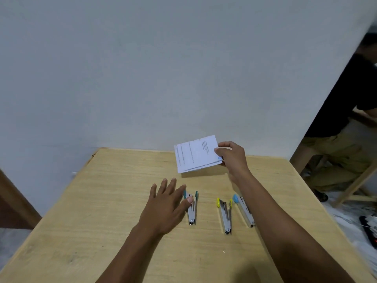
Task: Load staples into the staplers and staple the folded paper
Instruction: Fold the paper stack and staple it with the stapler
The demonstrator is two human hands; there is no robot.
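Three small staplers lie on the wooden table [102, 201], hinged open. The green-tipped stapler [192, 209] is at the left, the yellow-tipped stapler [225, 215] in the middle, the blue-tipped stapler [243, 209] at the right, partly under my right forearm. My left hand [165, 207] is spread flat with its thumb touching the green stapler. My right hand [231, 156] pinches the right edge of the folded printed paper [194, 155] and holds it just above the table's far side.
A pale wall [142, 68] rises right behind the table's far edge. At the right, past the wall's corner, a person in dark top and khaki trousers [338, 152] sits by a wooden frame. Things lie on the floor [365, 225] at the lower right.
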